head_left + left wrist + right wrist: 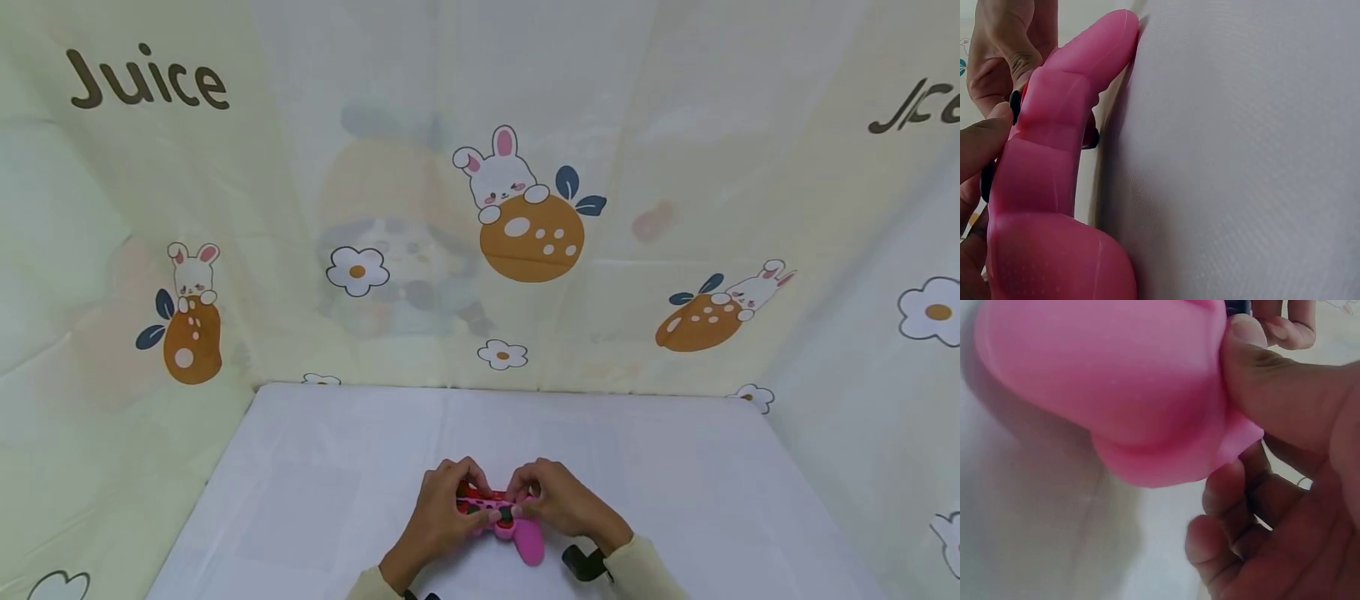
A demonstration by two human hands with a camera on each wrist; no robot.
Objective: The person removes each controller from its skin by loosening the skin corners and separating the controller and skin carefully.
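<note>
A game controller with a pink silicone cover (529, 542) sits low in the middle of the white table. Red parts (491, 493) of the controller show between the hands. My left hand (442, 510) pinches its left side, thumb at the near face and fingers at the far edge. On the other side, my right hand (562, 500) pinches cover and controller between thumb and curled fingers. Up close in the left wrist view, the pink cover (1041, 178) has its back toward the camera, with black thumbsticks beyond. A rounded pink grip (1110, 375) fills the right wrist view's top left.
The white tabletop (337, 467) spreads around the hands. A cream curtain (405, 50) printed with rabbits, oranges and flowers hangs behind it and at both sides. Close to the right sleeve is a black wrist-mounted piece (583, 564).
</note>
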